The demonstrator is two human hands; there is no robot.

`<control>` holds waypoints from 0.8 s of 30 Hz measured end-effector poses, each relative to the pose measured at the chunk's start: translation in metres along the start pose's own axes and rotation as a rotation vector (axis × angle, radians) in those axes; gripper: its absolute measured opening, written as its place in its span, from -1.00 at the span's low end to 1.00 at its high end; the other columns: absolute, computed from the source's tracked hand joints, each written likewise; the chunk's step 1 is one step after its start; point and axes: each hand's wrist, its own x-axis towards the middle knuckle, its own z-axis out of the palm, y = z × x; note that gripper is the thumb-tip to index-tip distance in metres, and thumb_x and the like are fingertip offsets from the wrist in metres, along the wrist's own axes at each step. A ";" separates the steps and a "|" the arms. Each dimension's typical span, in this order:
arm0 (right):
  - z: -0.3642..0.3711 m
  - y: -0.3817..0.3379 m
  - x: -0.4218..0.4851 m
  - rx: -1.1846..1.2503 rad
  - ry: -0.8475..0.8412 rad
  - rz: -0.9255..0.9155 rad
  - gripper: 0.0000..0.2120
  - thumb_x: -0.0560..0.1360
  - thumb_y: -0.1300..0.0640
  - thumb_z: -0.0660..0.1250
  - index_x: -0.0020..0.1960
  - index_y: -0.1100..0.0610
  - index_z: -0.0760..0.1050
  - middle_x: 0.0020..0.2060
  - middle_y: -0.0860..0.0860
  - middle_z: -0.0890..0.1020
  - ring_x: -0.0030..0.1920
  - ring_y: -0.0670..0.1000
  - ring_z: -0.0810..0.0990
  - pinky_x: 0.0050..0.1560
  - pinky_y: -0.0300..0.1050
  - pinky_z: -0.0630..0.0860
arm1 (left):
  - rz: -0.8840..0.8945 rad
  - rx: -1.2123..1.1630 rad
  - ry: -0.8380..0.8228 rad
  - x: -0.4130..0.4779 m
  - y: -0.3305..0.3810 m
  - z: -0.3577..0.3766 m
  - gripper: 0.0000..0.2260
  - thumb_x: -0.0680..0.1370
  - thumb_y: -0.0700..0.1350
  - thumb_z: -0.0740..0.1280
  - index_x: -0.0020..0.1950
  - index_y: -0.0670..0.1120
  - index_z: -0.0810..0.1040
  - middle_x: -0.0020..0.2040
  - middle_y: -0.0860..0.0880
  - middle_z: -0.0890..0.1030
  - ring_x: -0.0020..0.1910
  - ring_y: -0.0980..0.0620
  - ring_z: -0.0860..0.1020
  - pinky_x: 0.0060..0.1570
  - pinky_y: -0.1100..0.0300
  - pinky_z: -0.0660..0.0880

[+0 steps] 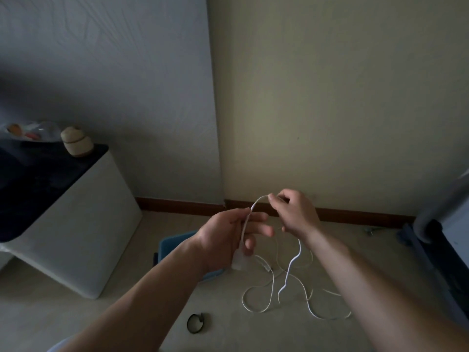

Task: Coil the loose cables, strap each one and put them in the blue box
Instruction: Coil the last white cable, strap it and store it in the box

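**Entry: white cable, coiling barely begun**

White cable (254, 204): a short span was raised between both hands above the blue box (172, 246). The rest lay in loose loops on the floor right of the box. No finished coil showed, and nothing was strapped or visibly boxed (box interior mostly hidden). Black strap (195, 323): unused, on the floor in front of the box. Left hand (228, 235): fingers curled round the cable near its plug, forearm crossing the box. Right hand (294, 214): fingertips pinched the cable, higher, right of the box.
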 end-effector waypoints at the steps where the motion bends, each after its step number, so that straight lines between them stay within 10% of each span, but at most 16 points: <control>1: 0.000 0.001 0.000 -0.006 -0.016 0.003 -0.68 0.55 0.00 0.35 -0.27 0.19 0.54 -0.49 -0.05 0.49 -0.34 0.10 0.55 -0.22 0.18 0.60 | 0.026 -0.006 0.018 0.000 0.002 -0.002 -0.77 0.58 -0.07 0.14 -0.02 -0.14 0.56 -0.28 -0.11 0.65 -0.59 0.08 0.40 -0.53 0.28 0.34; 9: 0.004 0.000 -0.021 -0.037 -0.604 0.294 -0.75 0.69 0.06 0.05 -0.03 0.13 0.43 -0.37 0.02 0.63 -0.48 0.00 0.52 -0.33 -0.11 0.47 | 0.259 -0.165 0.080 -0.006 0.020 -0.012 -0.79 0.57 -0.14 0.14 0.05 -0.12 0.55 -0.26 -0.01 0.62 -0.57 0.13 0.36 -0.53 0.32 0.27; 18: 0.016 0.002 -0.033 0.110 -0.638 0.001 -0.91 0.61 0.18 0.29 0.03 0.01 0.52 -0.37 -0.04 0.60 -0.37 0.05 0.50 -0.37 -0.11 0.43 | 0.443 -0.356 0.162 -0.005 0.033 -0.011 -0.68 0.63 -0.36 0.00 0.33 -0.20 0.38 0.15 -0.21 0.68 0.01 -0.10 0.70 0.11 0.08 0.53; 24: 0.010 0.007 -0.038 0.196 -0.732 0.001 -0.62 0.64 0.29 0.22 0.35 -0.07 0.51 -0.34 -0.02 0.52 -0.43 -0.08 0.41 -0.41 -0.25 0.38 | 0.484 -0.301 0.246 -0.005 0.035 -0.017 -0.55 0.56 -0.43 0.02 0.44 -0.23 0.27 0.19 -0.17 0.67 0.08 -0.14 0.68 0.02 0.02 0.56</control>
